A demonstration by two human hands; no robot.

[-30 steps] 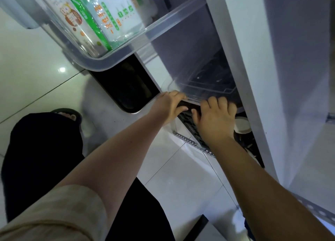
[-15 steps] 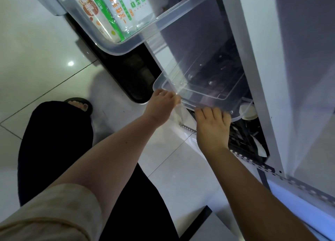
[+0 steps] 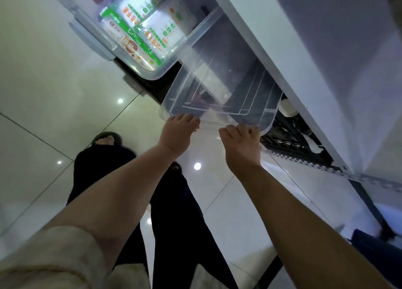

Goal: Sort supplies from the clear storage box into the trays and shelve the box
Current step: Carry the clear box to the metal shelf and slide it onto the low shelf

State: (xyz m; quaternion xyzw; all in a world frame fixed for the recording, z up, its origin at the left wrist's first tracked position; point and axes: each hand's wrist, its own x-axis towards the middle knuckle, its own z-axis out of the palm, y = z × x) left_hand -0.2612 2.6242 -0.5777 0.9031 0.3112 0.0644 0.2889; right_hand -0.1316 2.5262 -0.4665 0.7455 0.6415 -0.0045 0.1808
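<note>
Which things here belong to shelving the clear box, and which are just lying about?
In the job:
clear box
left hand on its rim
right hand on its rim
shelf

Lying about:
upper box holding packets
white cup
floor

At frame centre the clear storage box (image 3: 219, 97) sits partly inside the shelf unit (image 3: 326, 71); the left hand (image 3: 178, 132) and right hand (image 3: 241, 145) grip its near rim side by side. Up-left of it, another box (image 3: 171, 67) holds packets (image 3: 141, 34); tiled floor (image 3: 54, 93) lies below.
</note>
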